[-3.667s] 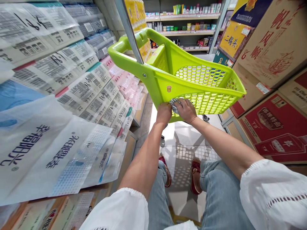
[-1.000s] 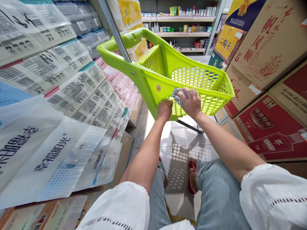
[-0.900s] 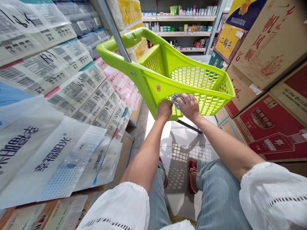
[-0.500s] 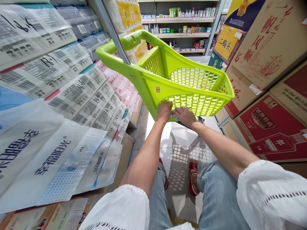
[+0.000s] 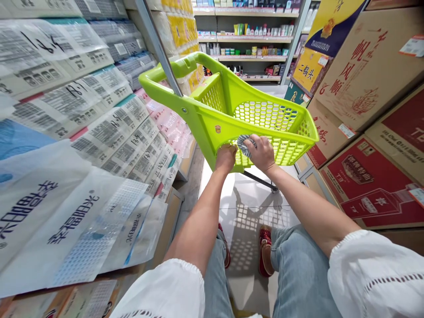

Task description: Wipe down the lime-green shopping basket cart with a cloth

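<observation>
A lime-green plastic shopping basket (image 5: pixel 271 115) is tipped up in front of me, its mesh side facing me. My left hand (image 5: pixel 225 157) is closed on the basket's lower edge and holds it up. My right hand (image 5: pixel 262 152) presses a striped grey-and-white cloth (image 5: pixel 244 143) against the mesh wall, fingers curled round the cloth. The basket's long green handle (image 5: pixel 172 73) points up and to the left, beside a grey metal shelf post (image 5: pixel 155 44).
Stacked white and pink packs (image 5: pixel 99 119) fill the shelves on my left. Large cardboard boxes (image 5: pixel 367 66) and red cartons (image 5: pixel 374 185) stand on my right. The narrow tiled aisle floor (image 5: pixel 251 198) runs ahead to far shelves of bottles (image 5: pixel 251 31). My feet in red shoes (image 5: pixel 265 247) are below.
My right hand with the cloth has moved from the basket's bottom edge back up onto the mesh wall. The basket sits a little lower in view. My left hand keeps its grip.
</observation>
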`<move>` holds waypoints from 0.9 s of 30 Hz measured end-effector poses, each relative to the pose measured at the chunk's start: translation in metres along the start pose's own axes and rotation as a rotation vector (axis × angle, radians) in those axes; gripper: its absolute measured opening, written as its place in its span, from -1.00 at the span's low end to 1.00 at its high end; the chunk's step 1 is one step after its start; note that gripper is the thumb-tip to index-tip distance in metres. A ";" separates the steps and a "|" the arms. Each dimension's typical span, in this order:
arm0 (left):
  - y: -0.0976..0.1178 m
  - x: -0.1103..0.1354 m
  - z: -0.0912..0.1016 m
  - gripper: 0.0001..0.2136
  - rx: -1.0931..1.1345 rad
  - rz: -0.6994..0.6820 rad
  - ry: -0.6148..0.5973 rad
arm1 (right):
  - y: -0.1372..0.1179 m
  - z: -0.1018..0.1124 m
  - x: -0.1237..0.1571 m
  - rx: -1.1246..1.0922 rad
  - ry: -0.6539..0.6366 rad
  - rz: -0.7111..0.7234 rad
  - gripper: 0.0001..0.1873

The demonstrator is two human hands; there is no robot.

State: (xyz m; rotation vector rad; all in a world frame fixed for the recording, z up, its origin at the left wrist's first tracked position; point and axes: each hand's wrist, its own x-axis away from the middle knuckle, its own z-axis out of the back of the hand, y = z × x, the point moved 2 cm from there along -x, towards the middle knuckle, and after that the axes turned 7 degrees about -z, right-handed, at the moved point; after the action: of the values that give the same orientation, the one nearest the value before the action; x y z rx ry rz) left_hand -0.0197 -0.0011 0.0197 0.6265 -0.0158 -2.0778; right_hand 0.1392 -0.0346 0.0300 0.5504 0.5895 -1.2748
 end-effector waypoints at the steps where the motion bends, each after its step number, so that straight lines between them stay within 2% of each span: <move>1: -0.001 0.000 0.001 -0.63 0.008 0.000 -0.008 | -0.003 -0.007 0.008 0.001 -0.051 0.024 -0.62; 5: -0.005 0.000 0.002 -0.63 0.013 0.002 -0.008 | -0.014 -0.026 0.039 0.018 -0.284 0.151 -0.60; 8: -0.009 0.002 0.004 -0.61 -0.037 0.005 -0.008 | -0.015 -0.028 0.049 0.027 -0.367 0.206 -0.61; 11: -0.007 0.007 0.008 -0.60 -0.098 0.013 -0.001 | -0.008 -0.018 0.039 0.020 -0.310 0.187 -0.61; 16: 0.015 0.011 0.015 -0.61 -0.184 0.010 0.089 | 0.004 0.018 0.003 -0.028 -0.070 0.032 -0.63; 19: 0.029 0.006 0.010 -0.61 -0.150 -0.014 0.106 | 0.008 0.041 -0.016 -0.061 0.068 -0.069 -0.65; 21: 0.032 -0.001 0.004 -0.60 -0.105 0.020 0.102 | 0.010 0.049 -0.025 -0.072 0.118 -0.107 -0.66; 24: 0.029 -0.010 -0.004 -0.60 -0.050 0.087 0.119 | 0.012 0.042 -0.027 -0.062 0.117 -0.108 -0.66; 27: 0.022 -0.017 -0.009 -0.64 -0.036 0.089 0.141 | 0.013 0.019 -0.016 -0.032 0.065 -0.064 -0.65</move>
State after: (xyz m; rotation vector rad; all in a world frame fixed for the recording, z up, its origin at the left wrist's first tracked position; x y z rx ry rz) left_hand 0.0087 0.0022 0.0248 0.7357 0.0723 -1.9403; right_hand 0.1508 -0.0328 0.0554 0.5515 0.6855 -1.3097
